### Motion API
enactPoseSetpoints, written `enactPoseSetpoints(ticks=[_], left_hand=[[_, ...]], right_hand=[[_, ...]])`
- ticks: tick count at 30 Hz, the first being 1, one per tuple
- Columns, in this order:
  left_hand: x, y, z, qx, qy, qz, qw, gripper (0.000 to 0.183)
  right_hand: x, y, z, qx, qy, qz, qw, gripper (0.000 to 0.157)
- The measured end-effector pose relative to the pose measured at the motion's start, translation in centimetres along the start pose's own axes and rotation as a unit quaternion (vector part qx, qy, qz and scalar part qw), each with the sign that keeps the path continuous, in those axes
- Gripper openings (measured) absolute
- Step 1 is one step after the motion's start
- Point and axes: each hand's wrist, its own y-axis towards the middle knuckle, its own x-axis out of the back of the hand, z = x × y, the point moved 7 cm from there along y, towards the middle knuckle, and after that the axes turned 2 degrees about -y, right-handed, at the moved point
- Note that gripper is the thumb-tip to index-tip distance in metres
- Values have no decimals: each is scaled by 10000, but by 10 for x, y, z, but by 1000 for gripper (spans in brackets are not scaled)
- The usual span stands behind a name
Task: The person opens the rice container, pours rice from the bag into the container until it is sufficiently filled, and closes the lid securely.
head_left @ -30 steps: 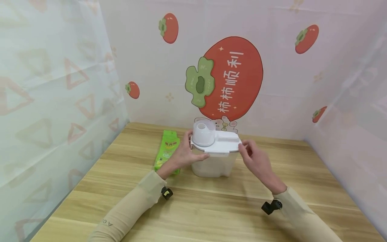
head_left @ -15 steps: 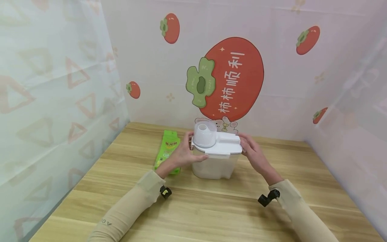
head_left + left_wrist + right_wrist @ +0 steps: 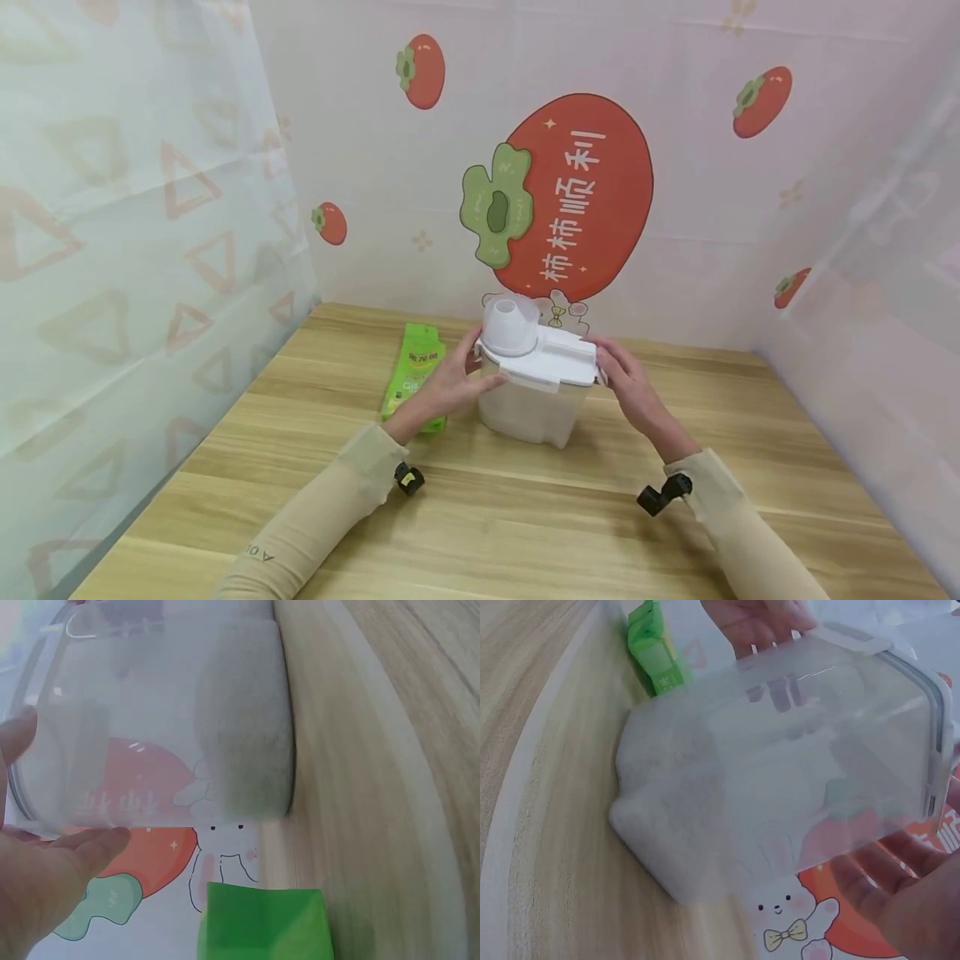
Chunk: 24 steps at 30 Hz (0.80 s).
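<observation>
A clear storage container (image 3: 528, 412) with a white lid (image 3: 558, 358) stands on the table, partly filled with fine whitish contents, probably grain. A translucent measuring cup (image 3: 510, 327) sits upside down on the lid's left part. My left hand (image 3: 448, 390) grips the container's left end near the rim, thumb at the front. At the opposite end, my right hand (image 3: 633, 393) holds the lid's edge beside a white side clip (image 3: 602, 377). In the right wrist view, its fingers (image 3: 889, 874) curve along the container's wall; the thumb is mostly out of frame.
A green packet (image 3: 415, 371) lies just left of the container, partly behind my left forearm. The wood-grain table (image 3: 510, 533) meets a printed cloth backdrop (image 3: 360, 142) close behind the container. Cloth walls rise at both sides.
My right hand has shifted from the lid's front right corner to round its right end. The container has turned slightly, its right end coming nearer me. My left hand has kept its hold.
</observation>
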Motion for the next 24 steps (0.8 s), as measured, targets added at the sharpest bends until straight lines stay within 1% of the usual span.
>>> enactPoseSetpoints(ticks=[4, 7, 11, 18, 24], left_hand=[[6, -1, 5, 159, -94, -363, 9992, 78], [10, -1, 6, 93, -131, -567, 9983, 72], [11, -1, 4, -76, -63, -675, 9977, 65], [12, -1, -1, -306, 129, -823, 9961, 42], [11, -4, -9, -497, 486, -988, 9927, 35]], right_hand=[[-2, -2, 5, 160, -433, 16, 9989, 40], [-5, -4, 7, 205, -611, 20, 9979, 38], [-9, -6, 9, 228, -685, -36, 9974, 36], [-21, -10, 15, 256, -816, -41, 9963, 34], [-29, -13, 19, 355, -890, 56, 9954, 35]])
